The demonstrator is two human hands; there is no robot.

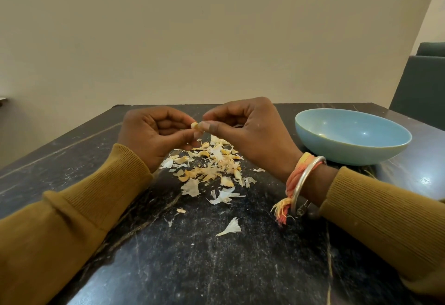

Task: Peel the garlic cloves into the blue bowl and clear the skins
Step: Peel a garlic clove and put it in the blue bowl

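A small pale garlic clove point(194, 125) is held above the table between both hands. My left hand point(154, 133) pinches it from the left with curled fingers, and my right hand point(250, 128) pinches its other end with thumb and fingertips. Directly beneath them lies a heap of garlic skins and cloves point(212, 165) on the dark marble table point(216, 256). The blue bowl point(352, 136) stands to the right of my right hand; what I can see of its inside looks empty.
Loose skin flakes point(232, 227) are scattered toward the near side of the table. A dark green chair point(423, 87) stands behind the bowl at the right. The table's far edge meets a plain beige wall.
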